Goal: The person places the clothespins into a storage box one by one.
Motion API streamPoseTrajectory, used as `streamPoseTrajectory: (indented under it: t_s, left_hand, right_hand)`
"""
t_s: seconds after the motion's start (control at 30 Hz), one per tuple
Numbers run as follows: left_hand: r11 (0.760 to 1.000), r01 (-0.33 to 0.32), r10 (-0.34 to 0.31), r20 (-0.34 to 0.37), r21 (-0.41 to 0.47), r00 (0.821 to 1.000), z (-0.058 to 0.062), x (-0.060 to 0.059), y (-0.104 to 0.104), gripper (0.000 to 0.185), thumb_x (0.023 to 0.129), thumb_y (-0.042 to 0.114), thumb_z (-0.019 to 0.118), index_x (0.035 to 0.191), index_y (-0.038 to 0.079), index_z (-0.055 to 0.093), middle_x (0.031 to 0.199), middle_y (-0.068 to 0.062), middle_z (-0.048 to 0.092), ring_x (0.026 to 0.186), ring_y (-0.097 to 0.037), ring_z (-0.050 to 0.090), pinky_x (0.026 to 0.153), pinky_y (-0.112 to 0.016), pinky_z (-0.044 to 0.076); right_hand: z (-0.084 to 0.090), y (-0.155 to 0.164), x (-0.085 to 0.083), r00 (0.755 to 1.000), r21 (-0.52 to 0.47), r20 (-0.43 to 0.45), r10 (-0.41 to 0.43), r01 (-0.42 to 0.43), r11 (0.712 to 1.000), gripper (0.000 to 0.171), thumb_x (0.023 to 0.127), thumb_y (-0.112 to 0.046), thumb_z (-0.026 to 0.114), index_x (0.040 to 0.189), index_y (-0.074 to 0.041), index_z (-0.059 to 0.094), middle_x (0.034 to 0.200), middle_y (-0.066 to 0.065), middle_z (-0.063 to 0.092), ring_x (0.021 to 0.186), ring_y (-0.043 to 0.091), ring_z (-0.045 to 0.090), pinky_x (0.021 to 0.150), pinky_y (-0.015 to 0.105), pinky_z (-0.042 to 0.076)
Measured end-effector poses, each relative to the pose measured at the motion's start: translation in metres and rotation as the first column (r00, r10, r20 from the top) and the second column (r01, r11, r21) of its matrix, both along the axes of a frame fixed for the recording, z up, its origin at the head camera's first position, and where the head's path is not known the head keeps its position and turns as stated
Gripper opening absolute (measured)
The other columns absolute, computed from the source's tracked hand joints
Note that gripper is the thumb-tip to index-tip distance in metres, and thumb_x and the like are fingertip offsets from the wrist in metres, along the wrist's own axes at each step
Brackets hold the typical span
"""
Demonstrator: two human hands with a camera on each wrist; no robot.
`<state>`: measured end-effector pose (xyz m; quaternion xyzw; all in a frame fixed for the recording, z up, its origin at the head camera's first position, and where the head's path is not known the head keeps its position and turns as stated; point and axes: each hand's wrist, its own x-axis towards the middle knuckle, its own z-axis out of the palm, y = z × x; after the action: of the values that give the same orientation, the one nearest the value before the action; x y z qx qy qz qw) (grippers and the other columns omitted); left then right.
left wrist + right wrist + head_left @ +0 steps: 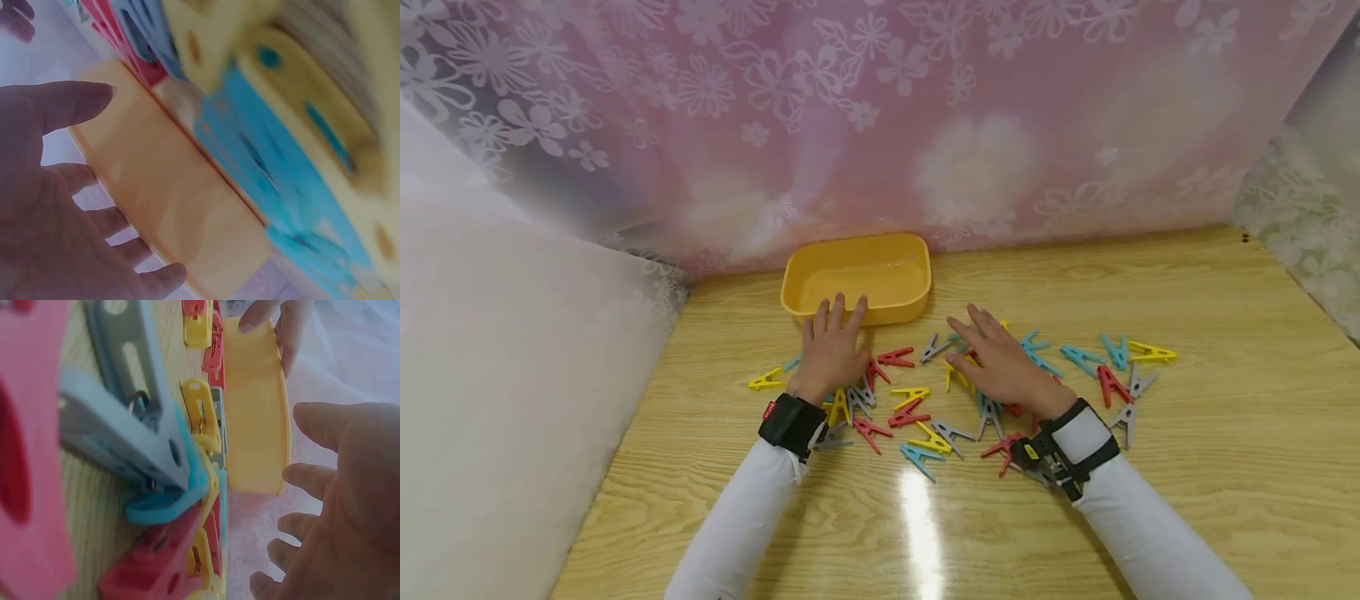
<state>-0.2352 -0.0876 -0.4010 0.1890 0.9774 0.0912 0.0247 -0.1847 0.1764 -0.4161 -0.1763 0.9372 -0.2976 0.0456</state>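
Observation:
Many clothespins in red, yellow, blue and grey lie scattered on the wooden table, among them a red clothespin (872, 432) and a blue clothespin (921, 458). Behind them stands a yellow plastic basin (917, 310), with no clothespins visible inside it. My left hand (831, 354) hovers with spread fingers at the basin's near rim; whether it touches is unclear. Above the clothespins to the right, my right hand (1000, 362) is also spread and holds nothing. In the right wrist view, a grey clothespin (134, 431) lies close to the camera, below the right hand (344, 506).
A pink flowered curtain (850, 125) hangs right behind the basin. White cloth (512, 375) borders the table's left side, and a patterned cloth (1307, 217) the right. Bare wood (1240, 400) stretches right of the clothespins.

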Motion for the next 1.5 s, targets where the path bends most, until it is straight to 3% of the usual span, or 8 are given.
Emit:
streamPoseTrajectory:
  t_s: [0.27, 0.7, 0.8, 0.9, 1.07, 1.17, 1.27, 1.5]
  left_hand:
    - [0.999, 0.020, -0.021, -0.039, -0.043, 0.999, -0.001, 0.000, 0.018, 0.068, 0.097, 0.030, 0.055, 0.154, 0.018, 0.019, 0.156, -0.018, 0.013, 0.142, -0.038, 0.007, 0.110, -0.055, 0.011]
    - [0.998, 0.032, -0.033, -0.033, -0.054, 0.999, -0.004, -0.001, 0.038, 0.073, 0.096, 0.034, 0.057, 0.154, 0.021, 0.014, 0.158, -0.015, 0.009, 0.143, -0.036, 0.005, 0.110, -0.054, 0.013]
    - [0.998, 0.053, -0.054, -0.056, -0.013, 0.997, -0.005, 0.000, 0.038, 0.073, 0.096, 0.032, 0.056, 0.154, 0.021, 0.013, 0.158, -0.015, 0.005, 0.143, -0.035, 0.002, 0.110, -0.053, 0.015]
    - [0.994, 0.065, -0.056, -0.097, 0.092, 0.994, -0.006, 0.003, 0.035, 0.073, 0.096, 0.027, 0.058, 0.154, 0.020, 0.015, 0.158, -0.016, 0.002, 0.144, -0.034, 0.000, 0.109, -0.054, 0.018]
    - [0.948, 0.009, 0.044, -0.159, 0.317, 0.986, 0.000, 0.006, 0.026, 0.066, 0.093, 0.019, 0.057, 0.150, 0.009, 0.025, 0.152, -0.022, 0.016, 0.137, -0.039, 0.017, 0.100, -0.057, 0.029]
    - [0.920, -0.061, 0.135, -0.167, 0.388, 0.977, 0.002, 0.003, 0.019, 0.063, 0.091, 0.018, 0.058, 0.146, 0.002, 0.031, 0.146, -0.025, 0.025, 0.128, -0.042, 0.027, 0.094, -0.055, 0.034]
    - [0.904, -0.119, 0.190, -0.137, 0.410, 0.972, 0.003, -0.001, 0.011, 0.062, 0.091, 0.017, 0.059, 0.144, 0.000, 0.033, 0.144, -0.026, 0.028, 0.127, -0.042, 0.028, 0.095, -0.054, 0.034]
    - [0.894, -0.204, 0.248, -0.060, 0.399, 0.967, 0.007, -0.010, -0.009, 0.061, 0.092, 0.021, 0.056, 0.145, 0.000, 0.032, 0.144, -0.025, 0.028, 0.127, -0.042, 0.028, 0.096, -0.053, 0.033]
  right_hand:
    - [-0.003, 0.007, -0.001, 1.000, -0.011, -0.005, 0.001, -0.001, 1.000, 0.061, 0.101, -0.038, 0.045, 0.150, -0.006, 0.027, 0.155, 0.024, 0.005, 0.141, 0.042, 0.003, 0.108, 0.060, 0.008]
    - [-0.004, 0.015, 0.002, 1.000, -0.012, 0.006, -0.025, 0.025, 1.000, 0.062, 0.100, -0.036, 0.048, 0.150, -0.005, 0.028, 0.155, 0.025, 0.005, 0.141, 0.042, 0.003, 0.108, 0.061, 0.007]
    - [-0.003, 0.016, 0.002, 1.000, -0.016, 0.006, -0.027, 0.027, 1.000, 0.062, 0.100, -0.036, 0.048, 0.150, -0.005, 0.027, 0.155, 0.025, 0.005, 0.141, 0.042, 0.003, 0.108, 0.061, 0.007]
    - [-0.001, 0.017, 0.003, 0.999, -0.024, 0.016, -0.036, 0.036, 0.999, 0.062, 0.100, -0.036, 0.048, 0.150, -0.005, 0.027, 0.155, 0.025, 0.004, 0.141, 0.043, 0.002, 0.107, 0.062, 0.008]
    - [0.002, 0.018, 0.001, 0.999, -0.034, 0.030, -0.044, 0.045, 0.998, 0.063, 0.100, -0.037, 0.047, 0.150, -0.006, 0.026, 0.156, 0.024, 0.004, 0.141, 0.043, 0.002, 0.106, 0.064, 0.010]
    - [0.003, 0.017, -0.001, 0.998, -0.041, 0.038, -0.047, 0.049, 0.998, 0.063, 0.101, -0.036, 0.048, 0.150, -0.005, 0.026, 0.156, 0.023, 0.003, 0.141, 0.042, 0.002, 0.106, 0.064, 0.011]
    - [0.004, 0.016, -0.002, 0.998, -0.051, 0.043, -0.051, 0.053, 0.997, 0.063, 0.101, -0.034, 0.048, 0.150, -0.004, 0.025, 0.156, 0.023, 0.003, 0.141, 0.042, 0.002, 0.106, 0.064, 0.011]
    - [0.008, 0.011, -0.006, 0.997, -0.082, 0.042, -0.071, 0.074, 0.994, 0.064, 0.102, -0.037, 0.043, 0.151, -0.002, 0.021, 0.155, 0.025, 0.006, 0.140, 0.045, 0.005, 0.105, 0.064, 0.013]
